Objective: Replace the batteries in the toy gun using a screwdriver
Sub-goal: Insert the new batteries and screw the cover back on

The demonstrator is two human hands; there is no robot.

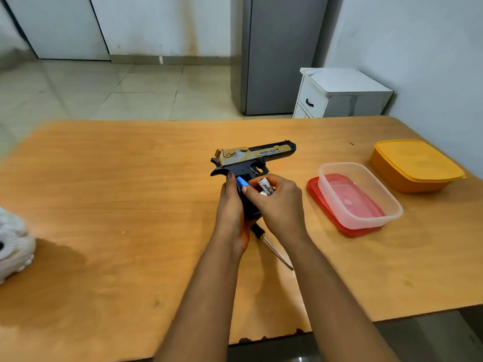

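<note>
Hands meet at table point(104, 178) centre: left hand point(230, 205) grips the gun point(251, 160), barrel toward two o'clock. Right hand point(277, 202) pinches a blue battery point(241, 182) and holds a white battery point(265, 188). Screwdriver point(271, 248) lies at six o'clock of them.

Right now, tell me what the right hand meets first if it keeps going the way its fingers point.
Probably the blue battery at the toy gun grip: the right hand points up-left at it, fingertips almost touching. Depth is unclear.

Both forearms are bare up to the lower edge of the view, with no sleeve showing. The left hand point(230, 205) and the right hand point(278, 202) wear no gloves. The wrists and fingers carry nothing. The left thumbnail looks dark, perhaps polished, though it is blurred.
</note>
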